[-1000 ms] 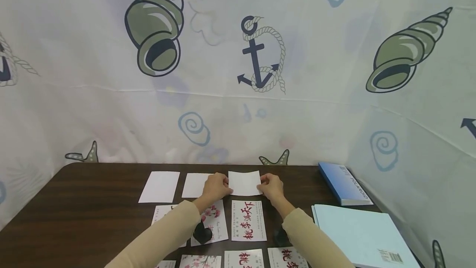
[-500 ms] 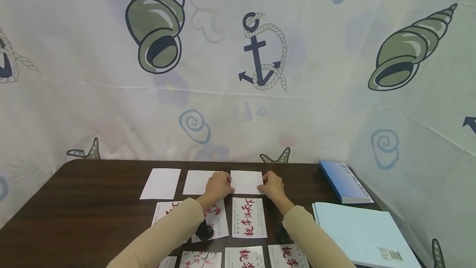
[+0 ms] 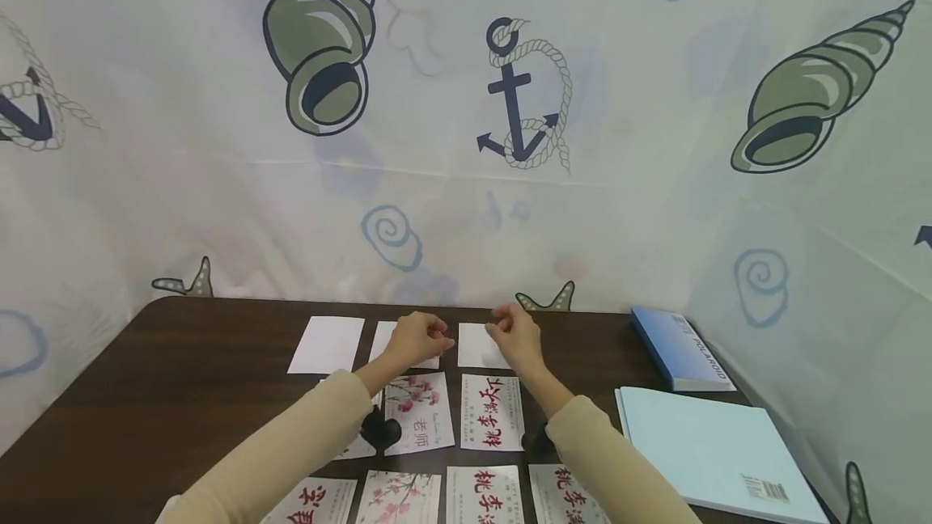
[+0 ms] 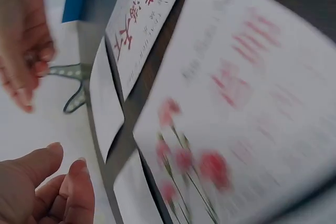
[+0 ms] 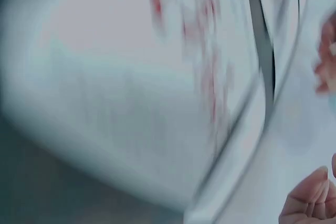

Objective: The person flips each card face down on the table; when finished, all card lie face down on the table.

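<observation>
My left hand (image 3: 413,340) hovers in front of a blank white card (image 3: 382,336), hiding part of it. Its thumb and fingers are loosely bent and apart in the left wrist view, holding nothing. The right hand (image 3: 518,340) is lifted over the right edge of another blank white card (image 3: 475,346), its fingers relaxed around no object. That card lies flat between the two hands. Nearer me are a card with red Chinese characters (image 3: 491,412) and a card with pink blossoms (image 3: 418,414). The right wrist view is badly blurred.
A third blank card (image 3: 326,344) lies at the left of the back row. Several printed cards, including a blossom-branch card (image 3: 399,498), form the front row. At right lie a blue-and-white box (image 3: 680,350) and a large pale-blue flat stack (image 3: 717,451). A patterned curtain (image 3: 437,120) hangs behind the table.
Both hands have let go of the third blank card in the row, which now lies flat. They have lifted, the left shifting leftward. The head view has tilted slightly.
</observation>
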Demonstrator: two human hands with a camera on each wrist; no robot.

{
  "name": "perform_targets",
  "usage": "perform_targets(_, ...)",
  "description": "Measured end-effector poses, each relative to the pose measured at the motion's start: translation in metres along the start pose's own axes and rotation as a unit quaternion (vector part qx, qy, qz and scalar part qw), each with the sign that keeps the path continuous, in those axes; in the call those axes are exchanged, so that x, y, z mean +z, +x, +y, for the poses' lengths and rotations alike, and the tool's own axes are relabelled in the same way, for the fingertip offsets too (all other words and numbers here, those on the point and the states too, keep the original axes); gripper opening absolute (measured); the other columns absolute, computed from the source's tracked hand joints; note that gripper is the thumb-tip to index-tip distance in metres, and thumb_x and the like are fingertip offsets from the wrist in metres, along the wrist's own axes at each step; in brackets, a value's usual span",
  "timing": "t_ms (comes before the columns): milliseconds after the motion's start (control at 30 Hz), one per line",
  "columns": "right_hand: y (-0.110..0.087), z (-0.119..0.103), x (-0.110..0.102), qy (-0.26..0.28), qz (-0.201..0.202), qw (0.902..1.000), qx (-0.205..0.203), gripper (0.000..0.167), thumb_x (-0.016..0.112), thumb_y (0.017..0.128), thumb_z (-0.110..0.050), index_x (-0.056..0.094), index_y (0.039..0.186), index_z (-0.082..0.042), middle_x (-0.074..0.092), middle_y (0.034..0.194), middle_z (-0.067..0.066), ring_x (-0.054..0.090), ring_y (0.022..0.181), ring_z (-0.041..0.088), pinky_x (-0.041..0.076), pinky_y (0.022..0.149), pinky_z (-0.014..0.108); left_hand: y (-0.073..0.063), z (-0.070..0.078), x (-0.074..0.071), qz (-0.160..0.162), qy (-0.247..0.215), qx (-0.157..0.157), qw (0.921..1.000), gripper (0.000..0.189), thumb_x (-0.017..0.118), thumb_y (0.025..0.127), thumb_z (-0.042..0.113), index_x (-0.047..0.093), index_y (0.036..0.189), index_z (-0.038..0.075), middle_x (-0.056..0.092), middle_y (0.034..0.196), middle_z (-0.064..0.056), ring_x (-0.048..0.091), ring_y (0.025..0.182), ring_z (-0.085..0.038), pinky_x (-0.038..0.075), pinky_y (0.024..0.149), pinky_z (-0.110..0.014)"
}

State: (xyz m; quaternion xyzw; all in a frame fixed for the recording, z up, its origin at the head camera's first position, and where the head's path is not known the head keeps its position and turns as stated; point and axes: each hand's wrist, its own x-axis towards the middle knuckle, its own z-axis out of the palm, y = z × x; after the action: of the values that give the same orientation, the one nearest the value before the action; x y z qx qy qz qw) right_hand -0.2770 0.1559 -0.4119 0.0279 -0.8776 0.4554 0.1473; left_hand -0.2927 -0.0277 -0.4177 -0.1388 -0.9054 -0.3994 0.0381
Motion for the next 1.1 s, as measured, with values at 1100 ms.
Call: perform_targets(1100, -0.063, -0.077, 0.115, -0.067, -0.220, 0.9729, -0.026, 0.030, 0.078, 0.069, 0.000, 0.057, 0.091, 0.002, 0.049, 0.068, 0.001, 0.043, 0.063, 0.012, 0.038, 0.060, 0.025, -0.127, -0.083, -0.097, -0.009, 0.090, -0.090, 0.9918, 0.050, 0.083, 0.066, 0.009, 0.061, 0.109, -0.004, 0.055, 0.079, -0.003, 0.049, 0.071, -0.016, 0.040, 0.061, -0.029)
